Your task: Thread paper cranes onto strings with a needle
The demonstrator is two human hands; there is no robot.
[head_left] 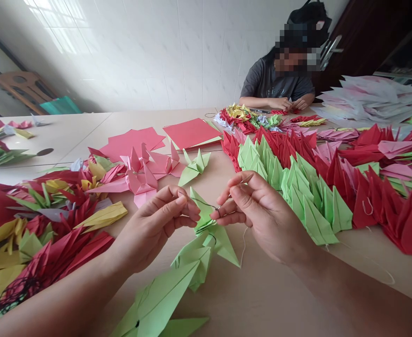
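Note:
Over the table, my left hand (167, 210) is closed in a pinch on one side of a thin black cord (208, 205). My right hand (253, 210) pinches the cord's other side, where a small loop shows by the fingertips. Directly below both hands lies a chain of light green folded paper cranes (191, 260), with black cord running through it. A larger green folded paper piece (156, 299) sits at the near end. Beside my right hand, a white thread (243, 245) hangs down to the tabletop.
Pink paper cranes (142, 180) and a lone green crane (194, 167) lie beyond my hands, near stacked red paper squares (191, 133). Mixed crane strings (58, 210) heap at left; green and red rows (304, 196) fill the right. A co-worker (276, 84) sits across, folding red paper.

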